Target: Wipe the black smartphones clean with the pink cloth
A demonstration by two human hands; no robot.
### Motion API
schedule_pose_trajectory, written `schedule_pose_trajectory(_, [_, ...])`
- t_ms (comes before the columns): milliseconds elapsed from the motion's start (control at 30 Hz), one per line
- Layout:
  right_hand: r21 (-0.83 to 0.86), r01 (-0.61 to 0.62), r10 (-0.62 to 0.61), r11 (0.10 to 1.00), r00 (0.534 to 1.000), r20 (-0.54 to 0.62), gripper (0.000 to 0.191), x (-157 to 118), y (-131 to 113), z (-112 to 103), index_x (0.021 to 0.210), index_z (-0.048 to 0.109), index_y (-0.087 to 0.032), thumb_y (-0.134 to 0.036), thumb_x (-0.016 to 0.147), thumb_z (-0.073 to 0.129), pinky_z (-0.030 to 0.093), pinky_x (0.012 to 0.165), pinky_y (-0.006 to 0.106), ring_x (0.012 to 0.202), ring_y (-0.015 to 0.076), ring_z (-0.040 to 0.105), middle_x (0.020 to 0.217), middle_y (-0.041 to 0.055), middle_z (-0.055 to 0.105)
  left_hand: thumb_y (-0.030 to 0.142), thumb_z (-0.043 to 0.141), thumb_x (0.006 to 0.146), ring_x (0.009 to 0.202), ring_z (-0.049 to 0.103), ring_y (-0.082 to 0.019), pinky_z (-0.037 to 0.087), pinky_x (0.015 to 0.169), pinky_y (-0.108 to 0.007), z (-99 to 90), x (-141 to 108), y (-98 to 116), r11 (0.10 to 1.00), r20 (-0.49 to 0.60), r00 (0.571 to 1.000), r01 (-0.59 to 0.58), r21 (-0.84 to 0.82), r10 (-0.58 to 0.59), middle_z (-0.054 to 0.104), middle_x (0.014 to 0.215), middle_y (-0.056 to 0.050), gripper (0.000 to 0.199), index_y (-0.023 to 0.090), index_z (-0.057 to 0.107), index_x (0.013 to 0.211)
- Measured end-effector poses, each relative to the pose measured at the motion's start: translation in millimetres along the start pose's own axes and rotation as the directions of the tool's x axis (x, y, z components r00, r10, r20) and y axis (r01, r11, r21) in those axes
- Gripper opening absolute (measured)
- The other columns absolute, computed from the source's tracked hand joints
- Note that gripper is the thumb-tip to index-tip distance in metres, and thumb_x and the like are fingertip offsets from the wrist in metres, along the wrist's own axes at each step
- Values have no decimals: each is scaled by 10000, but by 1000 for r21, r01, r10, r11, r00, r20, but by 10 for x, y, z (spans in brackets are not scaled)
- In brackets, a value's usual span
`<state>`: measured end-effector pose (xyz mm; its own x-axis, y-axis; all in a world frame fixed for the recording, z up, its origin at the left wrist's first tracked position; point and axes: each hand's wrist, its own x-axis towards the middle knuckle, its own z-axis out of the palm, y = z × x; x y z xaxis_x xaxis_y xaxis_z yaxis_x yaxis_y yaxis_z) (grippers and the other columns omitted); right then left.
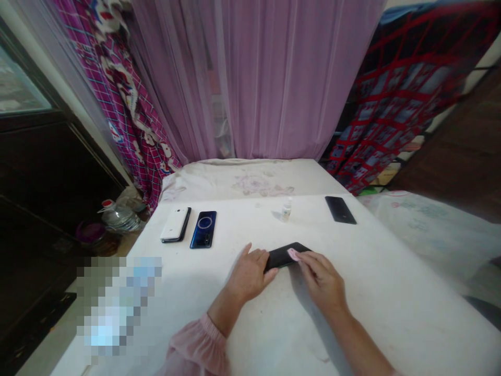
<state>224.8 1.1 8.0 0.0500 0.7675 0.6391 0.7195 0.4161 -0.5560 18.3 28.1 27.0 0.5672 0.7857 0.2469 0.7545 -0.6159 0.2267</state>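
Observation:
A black phone (pixel 279 257) lies aslant between my hands over the white-covered table (pixel 250 219). My left hand (pixel 250 271) grips its left end, thumb along the near edge and fingers on the far side. In my right hand (pixel 323 279) a small pink cloth (pixel 293 254) is pinched between the fingertips, touching the phone's upper face near its right end. Beyond the phone stands a small white bottle (pixel 286 210), upright. Farther right is another dark phone (pixel 340 210), lying flat.
At the left lie a blue phone (pixel 203 230) and a white phone (pixel 176 225) on top of a dark one. A pixelated patch hides the near left corner. Purple curtains (pixel 285 78) hang behind the table; a large plastic bottle (pixel 119 216) stands beyond its left edge.

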Motion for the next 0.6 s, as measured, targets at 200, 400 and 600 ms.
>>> schedule_pose_trajectory(200, [51,-272,276,961,955,-110,282,27,336,-97,937,730,-210,-392,848,533,544,748,337,824,203,658,929,73,716,432,418,963,1094,618,-244,321,1098,-471,31,-15,-37,1000,-13,1000,-16,11,17,678,1144,-136,395,129,561,1171])
schedule_pose_trajectory(400, [213,-433,463,876,878,-123,325,-34,339,-46,914,729,-180,-444,784,591,536,652,322,692,185,635,875,79,719,465,414,956,1124,609,-250,330,1088,-486,69,-48,-83,999,-82,995,-50,15,51,669,1187,-130,431,159,566,1218])
schedule_pose_trajectory(600, [330,-519,576,788,811,-98,375,-37,410,-20,904,733,-155,-472,743,612,515,612,318,655,187,617,802,82,721,500,452,928,1178,577,-262,276,1119,-498,128,-91,-132,997,-57,996,-64,45,67,625,1267,-133,505,160,533,1292])
